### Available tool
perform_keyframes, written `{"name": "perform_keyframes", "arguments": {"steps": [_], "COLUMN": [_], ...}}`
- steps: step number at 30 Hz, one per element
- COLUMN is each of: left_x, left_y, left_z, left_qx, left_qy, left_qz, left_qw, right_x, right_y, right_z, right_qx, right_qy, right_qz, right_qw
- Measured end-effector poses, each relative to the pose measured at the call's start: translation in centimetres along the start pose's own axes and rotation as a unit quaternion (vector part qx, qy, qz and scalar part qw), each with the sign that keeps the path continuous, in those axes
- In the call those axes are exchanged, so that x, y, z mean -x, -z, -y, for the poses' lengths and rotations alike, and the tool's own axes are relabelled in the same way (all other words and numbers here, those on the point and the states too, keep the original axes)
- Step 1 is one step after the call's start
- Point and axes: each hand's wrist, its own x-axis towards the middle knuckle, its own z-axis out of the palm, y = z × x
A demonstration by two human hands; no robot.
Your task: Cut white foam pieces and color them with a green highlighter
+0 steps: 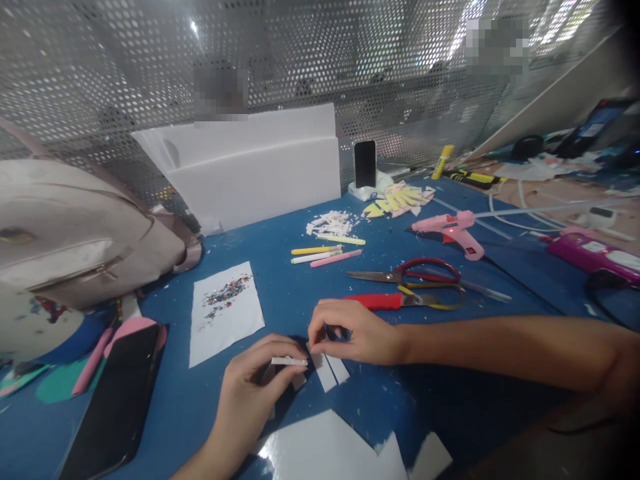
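Note:
Between the thumb and fingers of my left hand [253,377] is a small white strip [289,361], held edge-on above the table. My right hand [363,330] is just right of it, with thumb and forefinger closed together; what they pinch, if anything, I cannot make out. Under those fingertips lie two flat white strips [324,373], side by side. Nearer to me is a larger white sheet [320,447] with cut offcuts [433,457] to its right. A red-handled cutter [380,302] lies just beyond my right hand.
Red-handled scissors [430,270], a pink glue gun [465,233] and several markers [325,251] lie farther back. White scraps [333,223] are heaped behind them. Left are a paper with glittery bits [200,347], a black phone [115,400] and a pale bag [100,227].

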Motion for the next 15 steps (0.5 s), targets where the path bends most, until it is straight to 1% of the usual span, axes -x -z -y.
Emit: {"name": "perform_keyframes", "arguments": {"steps": [10,15], "left_x": [0.21,0.27], "left_y": [0.26,0.31], "left_z": [0.19,0.15], "left_qx": [-0.012,-0.018], "left_qy": [-0.035,-0.039], "left_qz": [0.016,0.02], "left_qw": [0.999,0.999], "right_x": [0.14,0.12], "right_y": [-0.08,-0.04], "right_z": [-0.04,0.04], "right_qx": [-0.004,0.001], "right_qy": [-0.001,0.005], "right_qz": [-0.005,-0.003], "right_qw": [1.0,1.0]}}
